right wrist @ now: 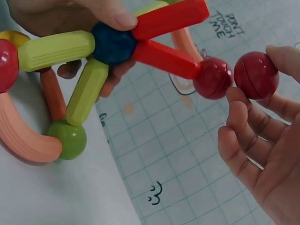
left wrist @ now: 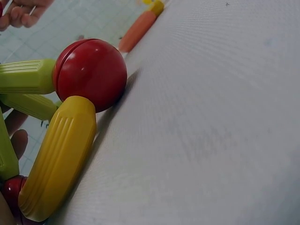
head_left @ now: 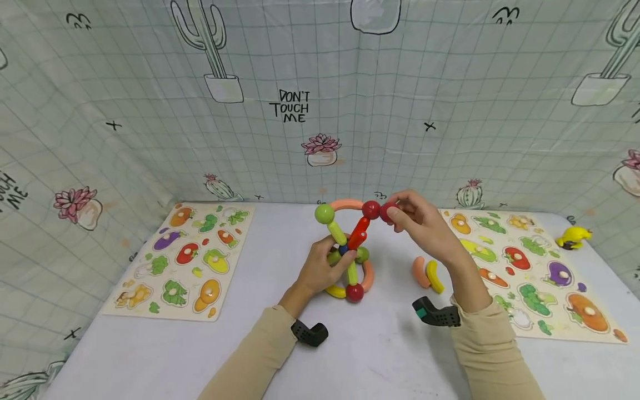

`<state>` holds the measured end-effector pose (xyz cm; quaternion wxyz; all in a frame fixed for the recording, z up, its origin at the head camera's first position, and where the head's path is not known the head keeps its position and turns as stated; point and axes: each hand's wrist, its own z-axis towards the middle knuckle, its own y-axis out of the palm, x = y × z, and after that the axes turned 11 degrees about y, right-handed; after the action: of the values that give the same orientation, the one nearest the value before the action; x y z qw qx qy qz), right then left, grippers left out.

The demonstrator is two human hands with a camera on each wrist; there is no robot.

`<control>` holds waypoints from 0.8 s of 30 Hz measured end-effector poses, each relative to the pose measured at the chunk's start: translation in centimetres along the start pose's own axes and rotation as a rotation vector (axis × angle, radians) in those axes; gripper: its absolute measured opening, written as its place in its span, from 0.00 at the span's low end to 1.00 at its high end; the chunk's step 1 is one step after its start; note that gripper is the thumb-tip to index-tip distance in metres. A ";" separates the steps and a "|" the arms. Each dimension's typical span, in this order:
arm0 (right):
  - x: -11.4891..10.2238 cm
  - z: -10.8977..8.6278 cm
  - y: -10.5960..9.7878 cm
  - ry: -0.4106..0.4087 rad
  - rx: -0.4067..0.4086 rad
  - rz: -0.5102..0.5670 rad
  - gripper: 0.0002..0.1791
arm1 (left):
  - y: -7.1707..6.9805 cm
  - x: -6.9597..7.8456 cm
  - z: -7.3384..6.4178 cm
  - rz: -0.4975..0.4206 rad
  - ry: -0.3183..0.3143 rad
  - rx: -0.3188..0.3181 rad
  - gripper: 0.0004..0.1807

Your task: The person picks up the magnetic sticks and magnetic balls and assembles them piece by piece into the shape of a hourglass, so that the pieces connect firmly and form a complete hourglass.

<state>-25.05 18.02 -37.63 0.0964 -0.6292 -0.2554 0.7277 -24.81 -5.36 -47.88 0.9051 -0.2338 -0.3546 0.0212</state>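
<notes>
A magnetic stick-and-ball structure point(head_left: 352, 273) stands mid-table, its base of curved sticks and balls. My left hand point(head_left: 320, 265) grips it around the dark blue ball point(right wrist: 114, 45), the thumb lying on that ball. Two red sticks point(right wrist: 171, 60) and green sticks point(right wrist: 57, 50) branch from the blue ball. One red stick ends in a red ball point(right wrist: 212, 78); the other has a bare end. Between thumb and fingertips, my right hand point(head_left: 425, 226) pinches another red ball point(right wrist: 257, 75), right beside the first; contact is unclear. A curved orange stick point(head_left: 347, 204) links the upper green ball point(head_left: 324, 214) and red ball.
Loose orange point(head_left: 420, 272) and yellow point(head_left: 434, 276) curved sticks lie right of the structure. Vegetable puzzle boards lie at left point(head_left: 227, 289) and right point(head_left: 535, 329). A yellow toy point(head_left: 573, 237) sits at the far right. A patterned curtain point(head_left: 380, 111) hangs behind the table.
</notes>
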 end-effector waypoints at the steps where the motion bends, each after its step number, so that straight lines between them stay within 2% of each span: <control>1: -0.2 0.0 0.0 0.000 -0.005 -0.001 0.15 | 0.0 0.0 0.0 0.002 0.001 0.003 0.17; 12: -1.6 -0.7 0.4 -0.031 -0.089 -0.019 0.17 | 0.0 0.1 -0.2 0.032 -0.034 0.021 0.13; 20: -2.8 -1.0 1.2 -0.119 -0.086 -0.111 0.22 | 0.1 0.2 0.2 0.025 -0.068 0.040 0.14; 24: -3.0 -1.2 1.2 -0.136 -0.090 -0.147 0.22 | 0.2 0.3 0.3 0.028 -0.083 0.044 0.15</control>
<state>-23.15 15.90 -35.77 0.1038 -0.5617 -0.3391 0.7475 -24.78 -5.03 -47.54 0.8941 -0.2178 -0.3881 0.0513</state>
